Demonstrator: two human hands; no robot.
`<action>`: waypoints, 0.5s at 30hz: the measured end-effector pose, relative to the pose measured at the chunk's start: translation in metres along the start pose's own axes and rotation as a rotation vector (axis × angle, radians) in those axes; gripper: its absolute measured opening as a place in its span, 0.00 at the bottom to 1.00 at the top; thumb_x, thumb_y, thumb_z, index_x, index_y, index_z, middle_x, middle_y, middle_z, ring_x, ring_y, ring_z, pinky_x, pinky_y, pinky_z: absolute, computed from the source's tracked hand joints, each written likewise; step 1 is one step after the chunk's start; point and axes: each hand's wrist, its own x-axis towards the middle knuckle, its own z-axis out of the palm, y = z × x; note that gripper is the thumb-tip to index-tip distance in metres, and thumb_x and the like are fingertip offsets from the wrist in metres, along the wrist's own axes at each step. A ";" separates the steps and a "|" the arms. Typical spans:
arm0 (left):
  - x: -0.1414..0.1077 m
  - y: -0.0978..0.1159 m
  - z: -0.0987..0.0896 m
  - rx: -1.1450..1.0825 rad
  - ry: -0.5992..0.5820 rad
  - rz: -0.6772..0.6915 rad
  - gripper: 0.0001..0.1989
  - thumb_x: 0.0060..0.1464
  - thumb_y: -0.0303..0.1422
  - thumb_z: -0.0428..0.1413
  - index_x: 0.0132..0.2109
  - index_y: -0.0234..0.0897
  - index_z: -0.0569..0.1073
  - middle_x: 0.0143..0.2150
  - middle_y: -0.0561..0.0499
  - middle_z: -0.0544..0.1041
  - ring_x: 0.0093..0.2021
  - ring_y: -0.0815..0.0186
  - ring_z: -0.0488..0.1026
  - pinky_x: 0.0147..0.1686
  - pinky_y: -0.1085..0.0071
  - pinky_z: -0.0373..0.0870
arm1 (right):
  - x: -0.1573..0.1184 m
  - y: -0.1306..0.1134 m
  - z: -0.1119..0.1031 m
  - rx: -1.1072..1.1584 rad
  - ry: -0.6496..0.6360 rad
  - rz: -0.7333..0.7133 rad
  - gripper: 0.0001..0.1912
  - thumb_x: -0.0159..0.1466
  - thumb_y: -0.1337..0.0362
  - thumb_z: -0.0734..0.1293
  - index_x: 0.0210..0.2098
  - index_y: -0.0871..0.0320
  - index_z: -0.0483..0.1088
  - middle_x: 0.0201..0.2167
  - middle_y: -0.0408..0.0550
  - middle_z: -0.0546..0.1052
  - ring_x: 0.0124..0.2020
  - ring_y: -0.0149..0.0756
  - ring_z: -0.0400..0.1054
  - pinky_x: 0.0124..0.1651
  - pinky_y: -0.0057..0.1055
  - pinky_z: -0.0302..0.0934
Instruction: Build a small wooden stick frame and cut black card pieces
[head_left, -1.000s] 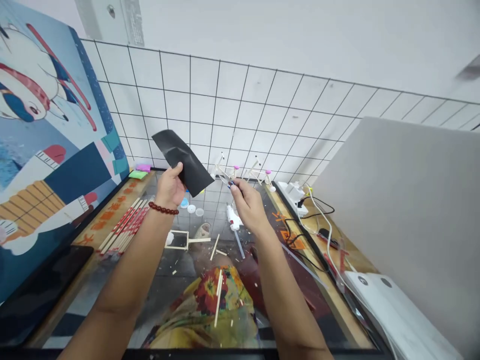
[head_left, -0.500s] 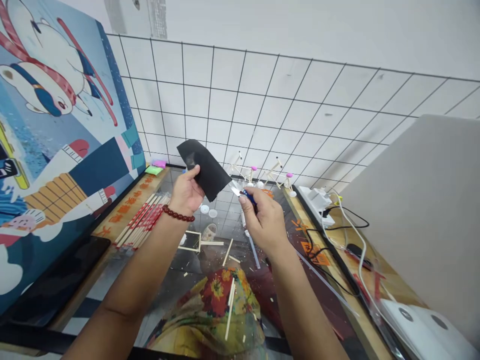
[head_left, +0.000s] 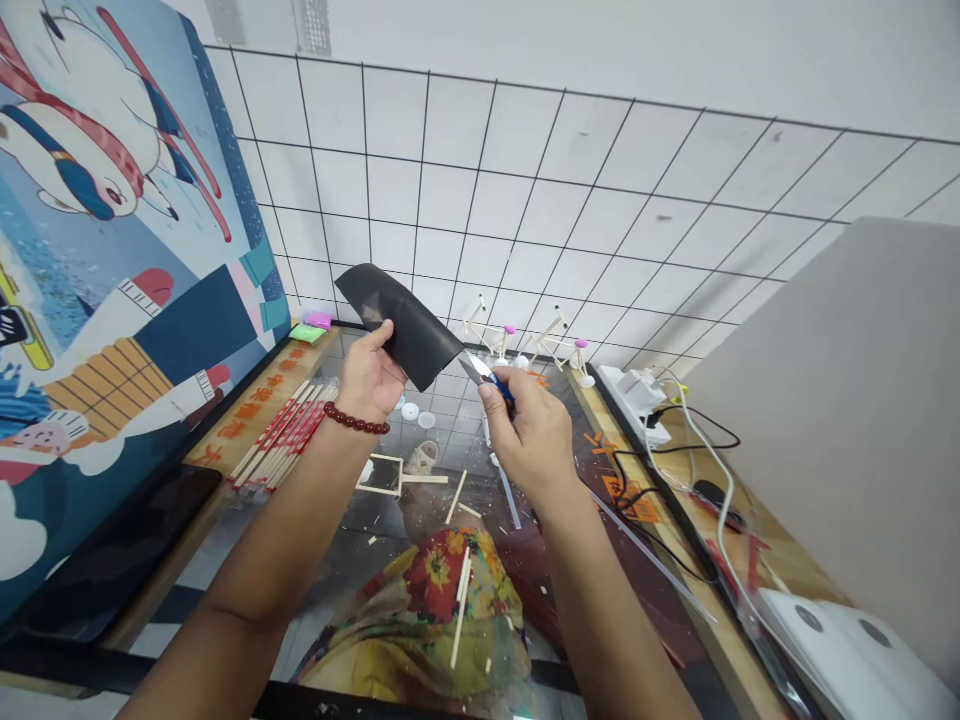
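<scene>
My left hand (head_left: 373, 378), a red bead bracelet at its wrist, pinches a curved black sheet (head_left: 409, 325) between thumb and fingers. The sheet is held up above the glass tabletop and slants down toward the right. In my right hand (head_left: 536, 430) is a pair of blue-handled cutting pliers (head_left: 480, 372), gripped with thumb and fingers. Their metal jaws meet the sheet's right corner; whether they bite into it I cannot tell. Below lie a small frame of wooden sticks (head_left: 400, 478), loose stick pieces (head_left: 456, 497) and small white caps (head_left: 409, 411).
Red-wrapped chopsticks (head_left: 289, 435) lie at left, near a dark tablet-like slab (head_left: 127, 560). Stick models with pink blobs (head_left: 508, 330) stand at the back. A power strip (head_left: 634, 400) with cables is at right. A white grid panel (head_left: 450, 190) rises behind.
The view has shifted slightly. The black sheet is tilted a little differently and shows more sheen, and the pliers' jaws sit at its right corner as before.
</scene>
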 end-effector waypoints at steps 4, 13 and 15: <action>0.001 -0.001 -0.002 0.035 -0.015 0.016 0.10 0.59 0.27 0.54 0.46 0.33 0.75 0.40 0.45 0.82 0.48 0.58 0.78 0.53 0.59 0.74 | 0.000 -0.001 0.000 0.003 0.015 0.022 0.15 0.69 0.56 0.58 0.43 0.57 0.71 0.32 0.49 0.77 0.32 0.39 0.68 0.35 0.32 0.55; -0.002 -0.009 -0.002 0.060 -0.071 0.046 0.05 0.56 0.26 0.56 0.40 0.34 0.75 0.40 0.47 0.82 0.52 0.58 0.76 0.56 0.59 0.72 | 0.001 0.002 -0.002 -0.042 0.019 0.040 0.15 0.69 0.56 0.58 0.44 0.57 0.71 0.34 0.51 0.78 0.34 0.41 0.69 0.35 0.33 0.56; -0.002 -0.010 -0.004 0.076 -0.112 0.081 0.04 0.54 0.26 0.58 0.39 0.35 0.75 0.41 0.47 0.82 0.53 0.58 0.75 0.57 0.59 0.71 | 0.001 0.002 -0.003 -0.047 0.023 0.034 0.15 0.69 0.56 0.58 0.44 0.57 0.71 0.34 0.50 0.78 0.34 0.41 0.69 0.35 0.33 0.56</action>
